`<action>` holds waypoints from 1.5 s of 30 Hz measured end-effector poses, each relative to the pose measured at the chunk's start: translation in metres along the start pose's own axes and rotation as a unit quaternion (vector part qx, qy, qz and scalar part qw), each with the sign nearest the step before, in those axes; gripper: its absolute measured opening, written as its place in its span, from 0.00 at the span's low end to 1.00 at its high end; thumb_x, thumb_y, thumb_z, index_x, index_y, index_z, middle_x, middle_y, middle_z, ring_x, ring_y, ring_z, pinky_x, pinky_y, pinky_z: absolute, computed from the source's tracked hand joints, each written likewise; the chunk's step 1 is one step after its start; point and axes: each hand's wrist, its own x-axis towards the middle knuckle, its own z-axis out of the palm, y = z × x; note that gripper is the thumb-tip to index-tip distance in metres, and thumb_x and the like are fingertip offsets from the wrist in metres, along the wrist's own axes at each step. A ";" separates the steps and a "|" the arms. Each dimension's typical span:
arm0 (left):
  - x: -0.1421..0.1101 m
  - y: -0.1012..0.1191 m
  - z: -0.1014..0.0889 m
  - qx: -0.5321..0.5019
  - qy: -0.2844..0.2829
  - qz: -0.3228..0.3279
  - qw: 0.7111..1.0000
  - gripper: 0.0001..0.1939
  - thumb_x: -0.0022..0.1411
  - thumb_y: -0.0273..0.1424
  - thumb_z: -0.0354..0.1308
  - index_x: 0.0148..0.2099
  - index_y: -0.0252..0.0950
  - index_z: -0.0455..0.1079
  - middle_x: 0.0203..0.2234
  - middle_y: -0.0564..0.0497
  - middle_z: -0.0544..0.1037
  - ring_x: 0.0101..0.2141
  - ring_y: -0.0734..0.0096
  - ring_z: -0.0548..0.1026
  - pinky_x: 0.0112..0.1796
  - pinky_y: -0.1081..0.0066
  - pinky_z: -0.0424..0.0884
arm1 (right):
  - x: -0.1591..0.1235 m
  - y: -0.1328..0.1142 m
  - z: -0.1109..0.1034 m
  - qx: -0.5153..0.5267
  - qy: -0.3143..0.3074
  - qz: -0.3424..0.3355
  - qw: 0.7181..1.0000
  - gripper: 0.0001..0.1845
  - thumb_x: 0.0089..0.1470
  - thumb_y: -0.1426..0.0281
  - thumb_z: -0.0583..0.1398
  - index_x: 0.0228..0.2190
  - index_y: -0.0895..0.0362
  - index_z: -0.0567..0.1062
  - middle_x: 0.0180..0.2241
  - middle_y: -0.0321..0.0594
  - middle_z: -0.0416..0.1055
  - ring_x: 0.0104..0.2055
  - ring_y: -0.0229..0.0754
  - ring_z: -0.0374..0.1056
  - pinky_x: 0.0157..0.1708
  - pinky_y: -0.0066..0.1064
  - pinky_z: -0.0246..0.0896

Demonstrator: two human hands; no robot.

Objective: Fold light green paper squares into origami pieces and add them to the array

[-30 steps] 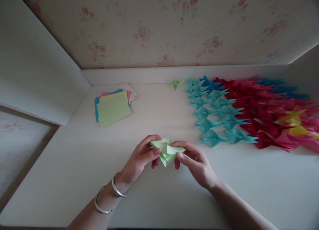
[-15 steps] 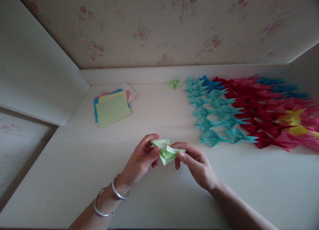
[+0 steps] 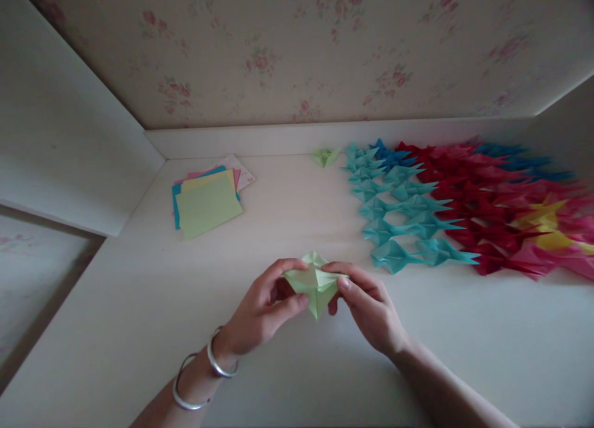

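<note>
Left hand point(image 3: 262, 307) pinches the green paper point(image 3: 316, 295) at its left side, thumb below and fingers above, while I have the right hand point(image 3: 377, 310) gripping the opposite corner between thumb and fingers. Held above the desk point(image 3: 288, 385), the piece looks partway through folding, by my judgement: creases and layered flaps show, one point hangs toward six o'clock, and the body is not as spread or sharp-tipped as the finished pieces. Beyond it at twelve o'clock sits a small green figure point(image 3: 325, 158); from one to two o'clock, teal figures point(image 3: 393, 255) stand in rows beside crowded red figures point(image 3: 477, 199). At ten o'clock, flat sheets point(image 3: 208, 202) lie overlapped, a green one on top, unfolded as far as I can see.

Compared with a second ago, my left thumb is lower on the paper and the pocket that gaped at the front is covered by a smoother face. Sheets and figures keep their places.
</note>
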 end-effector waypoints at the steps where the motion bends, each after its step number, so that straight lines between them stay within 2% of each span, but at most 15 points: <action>1: 0.000 0.001 0.000 0.015 -0.005 0.005 1.000 0.17 0.62 0.33 0.64 0.53 0.40 0.69 0.25 0.56 0.67 0.24 0.77 0.65 0.24 0.78 0.62 | -0.001 -0.001 0.001 -0.004 -0.003 -0.005 1.000 0.12 0.62 0.61 0.61 0.45 0.51 0.79 0.27 0.37 0.74 0.28 0.39 0.68 0.31 0.32 0.64; 2: 0.000 0.003 -0.001 0.028 -0.006 0.015 0.999 0.16 0.62 0.32 0.64 0.52 0.41 0.71 0.28 0.54 0.69 0.24 0.77 0.66 0.24 0.78 0.63 | -0.001 -0.003 0.001 -0.011 -0.008 -0.010 1.000 0.12 0.61 0.61 0.61 0.44 0.51 0.79 0.28 0.37 0.74 0.28 0.38 0.68 0.31 0.31 0.64; 4: 0.000 0.005 -0.002 0.049 -0.004 0.045 0.998 0.16 0.61 0.29 0.63 0.51 0.42 0.73 0.39 0.49 0.72 0.28 0.76 0.69 0.27 0.77 0.67 | -0.003 -0.007 0.004 -0.033 -0.021 -0.017 0.999 0.11 0.60 0.62 0.62 0.44 0.49 0.80 0.29 0.36 0.74 0.28 0.37 0.69 0.30 0.29 0.65; 7: -0.001 0.006 -0.005 0.078 -0.012 0.080 0.994 0.18 0.61 0.28 0.63 0.53 0.45 0.75 0.57 0.44 0.65 0.43 0.66 0.75 0.37 0.73 0.73 | -0.004 -0.013 0.007 -0.059 -0.041 -0.024 0.997 0.10 0.60 0.63 0.63 0.43 0.48 0.80 0.32 0.36 0.74 0.28 0.36 0.70 0.30 0.27 0.66; 9: -0.001 0.006 -0.006 0.098 -0.025 0.082 0.992 0.19 0.60 0.27 0.63 0.54 0.46 0.75 0.61 0.44 0.63 0.49 0.60 0.74 0.40 0.71 0.75 | -0.004 -0.015 0.008 -0.065 -0.050 -0.029 0.996 0.10 0.60 0.63 0.63 0.43 0.48 0.80 0.32 0.35 0.74 0.29 0.35 0.70 0.30 0.27 0.66; 11: -0.001 0.005 -0.007 0.107 -0.028 0.070 0.991 0.18 0.60 0.26 0.64 0.52 0.46 0.76 0.63 0.44 0.63 0.51 0.57 0.75 0.40 0.70 0.76 | -0.004 -0.016 0.008 -0.072 -0.057 -0.035 0.995 0.09 0.61 0.63 0.62 0.43 0.48 0.79 0.32 0.35 0.74 0.29 0.35 0.70 0.30 0.26 0.67; 15: 0.001 0.004 -0.005 0.123 -0.006 0.060 0.991 0.17 0.57 0.26 0.67 0.49 0.45 0.79 0.64 0.42 0.66 0.54 0.54 0.75 0.46 0.66 0.76 | -0.004 -0.017 0.005 -0.097 -0.068 -0.039 0.992 0.10 0.61 0.63 0.61 0.44 0.48 0.79 0.31 0.35 0.74 0.29 0.35 0.70 0.30 0.26 0.66; 19: 0.001 0.003 -0.004 0.174 0.021 0.118 0.977 0.15 0.57 0.25 0.67 0.46 0.46 0.81 0.62 0.43 0.69 0.54 0.56 0.75 0.51 0.65 0.74 | -0.006 -0.017 0.003 -0.111 -0.078 -0.049 0.990 0.11 0.62 0.62 0.60 0.45 0.49 0.78 0.31 0.37 0.74 0.30 0.37 0.70 0.30 0.27 0.65; 23: 0.000 0.001 -0.003 0.213 0.051 0.182 0.959 0.17 0.59 0.23 0.66 0.46 0.49 0.80 0.60 0.47 0.71 0.50 0.61 0.78 0.48 0.69 0.76 | -0.007 -0.014 0.002 -0.147 -0.084 -0.073 0.983 0.12 0.61 0.64 0.61 0.47 0.49 0.78 0.35 0.39 0.75 0.31 0.39 0.71 0.31 0.29 0.67; 26: -0.002 0.000 -0.003 0.234 0.065 0.221 0.944 0.17 0.59 0.23 0.66 0.47 0.49 0.80 0.60 0.47 0.71 0.47 0.63 0.80 0.45 0.71 0.78 | -0.007 -0.011 0.001 -0.189 -0.059 -0.138 0.970 0.13 0.59 0.68 0.63 0.47 0.47 0.78 0.40 0.40 0.76 0.35 0.40 0.73 0.35 0.31 0.69; 30: -0.002 -0.001 -0.004 0.262 0.085 0.269 0.923 0.18 0.60 0.21 0.64 0.49 0.47 0.79 0.59 0.45 0.72 0.47 0.64 0.80 0.45 0.70 0.78 | -0.004 -0.009 0.000 -0.227 -0.050 -0.209 0.950 0.20 0.56 0.72 0.65 0.50 0.45 0.76 0.40 0.39 0.78 0.36 0.41 0.73 0.39 0.33 0.69; 35: -0.002 -0.001 -0.004 0.308 0.083 0.320 0.892 0.21 0.59 0.17 0.61 0.50 0.45 0.78 0.56 0.44 0.74 0.51 0.63 0.77 0.46 0.69 0.78 | -0.001 -0.010 -0.001 -0.266 -0.033 -0.227 0.936 0.16 0.56 0.74 0.65 0.46 0.47 0.79 0.41 0.41 0.78 0.41 0.43 0.74 0.39 0.31 0.70; 40: -0.001 0.002 -0.005 0.351 0.078 0.343 0.867 0.21 0.60 0.15 0.59 0.50 0.42 0.78 0.51 0.44 0.76 0.49 0.65 0.77 0.47 0.67 0.77 | 0.000 -0.012 0.000 -0.272 -0.027 -0.240 0.932 0.13 0.57 0.74 0.65 0.44 0.50 0.80 0.41 0.43 0.77 0.41 0.43 0.74 0.37 0.31 0.71; 42: -0.001 0.003 -0.004 0.351 0.081 0.341 0.868 0.19 0.60 0.16 0.59 0.48 0.41 0.79 0.50 0.43 0.76 0.49 0.64 0.77 0.47 0.67 0.78 | 0.000 -0.014 0.001 -0.277 -0.018 -0.242 0.930 0.11 0.57 0.73 0.64 0.42 0.51 0.81 0.41 0.44 0.77 0.40 0.44 0.74 0.36 0.32 0.72; 45: -0.001 0.004 -0.001 0.320 0.095 0.308 0.891 0.12 0.61 0.21 0.62 0.44 0.40 0.80 0.51 0.43 0.75 0.48 0.63 0.77 0.44 0.68 0.78 | 0.001 -0.014 0.003 -0.282 -0.001 -0.233 0.931 0.08 0.58 0.73 0.64 0.38 0.52 0.82 0.39 0.44 0.76 0.39 0.44 0.74 0.33 0.31 0.73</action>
